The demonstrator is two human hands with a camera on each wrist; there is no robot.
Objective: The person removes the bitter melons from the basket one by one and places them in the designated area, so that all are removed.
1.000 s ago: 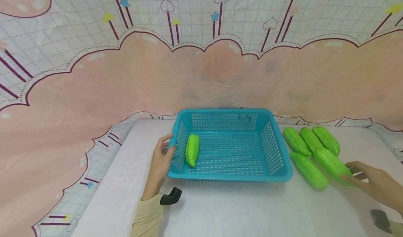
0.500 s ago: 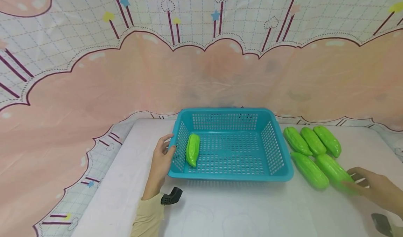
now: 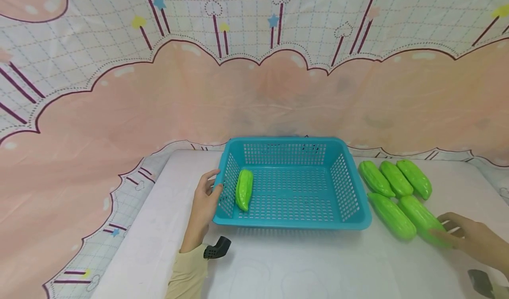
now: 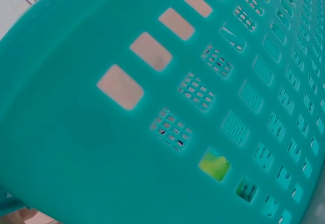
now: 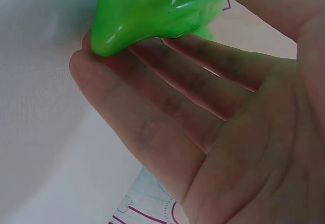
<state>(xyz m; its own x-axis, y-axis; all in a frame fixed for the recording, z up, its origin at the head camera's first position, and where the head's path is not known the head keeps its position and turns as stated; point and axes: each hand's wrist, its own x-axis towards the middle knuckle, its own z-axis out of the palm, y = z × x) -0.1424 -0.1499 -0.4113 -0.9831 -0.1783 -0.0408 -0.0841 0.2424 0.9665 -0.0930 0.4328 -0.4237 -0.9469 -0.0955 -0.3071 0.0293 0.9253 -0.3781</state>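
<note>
My left hand [image 3: 204, 199] holds the left rim of a blue plastic basket [image 3: 292, 224], thumb over the edge. Inside the basket, along its left side, lies a glossy green ridged vegetable [image 3: 244, 189]. The left wrist view is filled by the perforated basket wall [image 4: 76, 148]. On the right, my right hand [image 3: 471, 237] holds the near end of another green vegetable [image 3: 422, 219] between thumb and fingers. In the right wrist view, the fingers [image 5: 147, 117] extend under the tapered tip of this vegetable [image 5: 147, 16]; part of the thumb is out of frame.
Several more green vegetables lie right of the basket: one [image 3: 391, 215] beside the held one, and a row [image 3: 395, 178] behind. A white cloth [image 3: 310, 263] covers the table. A patterned curtain [image 3: 254, 96] hangs at the back.
My right hand has brought the vegetable down and slightly nearer, so it no longer overlaps the middle one of the back row. The left hand and basket have stayed put.
</note>
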